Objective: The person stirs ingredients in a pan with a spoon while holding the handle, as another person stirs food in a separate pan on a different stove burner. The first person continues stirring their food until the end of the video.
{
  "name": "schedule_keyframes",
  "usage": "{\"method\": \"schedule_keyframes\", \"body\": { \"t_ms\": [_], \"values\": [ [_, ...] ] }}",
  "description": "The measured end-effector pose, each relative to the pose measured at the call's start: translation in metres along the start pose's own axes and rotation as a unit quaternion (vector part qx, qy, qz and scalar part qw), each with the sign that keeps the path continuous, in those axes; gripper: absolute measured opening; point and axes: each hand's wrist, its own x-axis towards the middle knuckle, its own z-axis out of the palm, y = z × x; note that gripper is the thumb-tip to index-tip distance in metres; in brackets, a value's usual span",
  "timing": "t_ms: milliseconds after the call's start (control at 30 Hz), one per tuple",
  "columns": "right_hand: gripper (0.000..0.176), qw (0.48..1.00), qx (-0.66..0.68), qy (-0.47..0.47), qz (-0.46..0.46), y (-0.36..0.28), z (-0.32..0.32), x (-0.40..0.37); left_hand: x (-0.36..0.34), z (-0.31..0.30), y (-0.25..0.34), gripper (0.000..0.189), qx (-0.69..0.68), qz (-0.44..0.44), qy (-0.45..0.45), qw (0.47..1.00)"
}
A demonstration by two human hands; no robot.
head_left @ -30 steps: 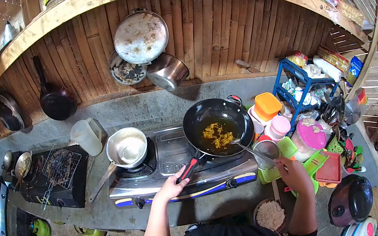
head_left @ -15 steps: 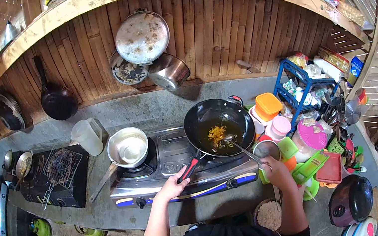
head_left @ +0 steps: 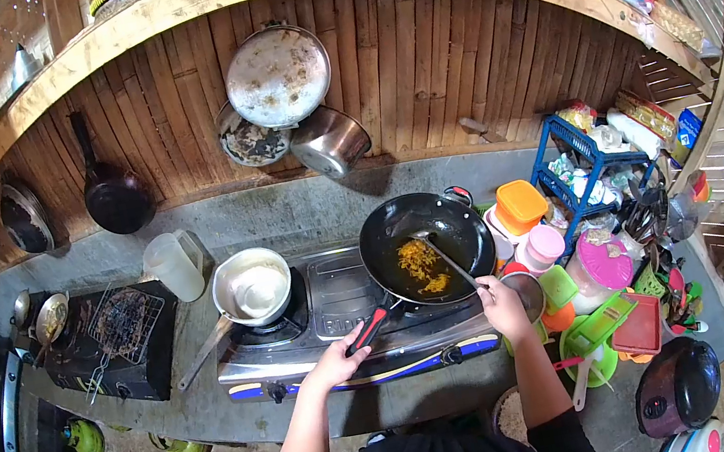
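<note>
A black wok (head_left: pixel 386 222) sits on the right burner of a gas stove (head_left: pixel 335 294), with oil and orange-yellow bits of food (head_left: pixel 422 261) in it. My left hand (head_left: pixel 340 362) is closed round the wok's red and black handle (head_left: pixel 368 329), at the front left. In my right hand (head_left: pixel 499 300) is the shaft of a metal ladle (head_left: pixel 454 266); its head lies in the wok near the upper edge of the food. A light saucepan (head_left: pixel 252 287) with a long handle stands on the left burner.
Left of the stove are a plastic jug (head_left: pixel 174 269) and a black stove with a wire grill (head_left: pixel 125 323). Plastic containers (head_left: pixel 521 206), a green basin (head_left: pixel 606 359), a blue rack (head_left: pixel 567 180) and a rice cooker (head_left: pixel 676 386) crowd the right. Pots (head_left: pixel 278 76) hang on the wall.
My right hand has moved up and left, and the ladle's head has shifted up and left within the wok. The food is spread differently, with a separate patch lower down. The view has shifted slightly.
</note>
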Motion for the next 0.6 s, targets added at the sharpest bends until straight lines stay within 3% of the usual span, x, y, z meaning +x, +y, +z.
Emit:
{"method": "schedule_keyframes", "body": {
  "t_ms": [67, 300, 567, 600],
  "values": [
    [0.02, 0.998, -0.064, 0.003, -0.002, 0.002, -0.001, 0.003, -0.004, -0.004, 0.008, 0.061, -0.049, -0.092, -0.037, 0.994],
    [0.022, 0.997, -0.074, -0.003, 0.002, 0.002, -0.029, -0.011, -0.005, -0.011, 0.019, 0.062, -0.092, -0.153, -0.063, 0.982],
    [0.022, 1.0, -0.015, -0.024, -0.005, -0.017, -0.079, -0.051, -0.009, -0.008, 0.002, 0.058, -0.234, -0.147, -0.053, 0.96],
    [0.022, 1.0, -0.018, -0.019, 0.001, -0.017, -0.08, -0.055, -0.014, -0.006, 0.011, 0.051, -0.247, -0.151, -0.031, 0.957]
  ]
}}
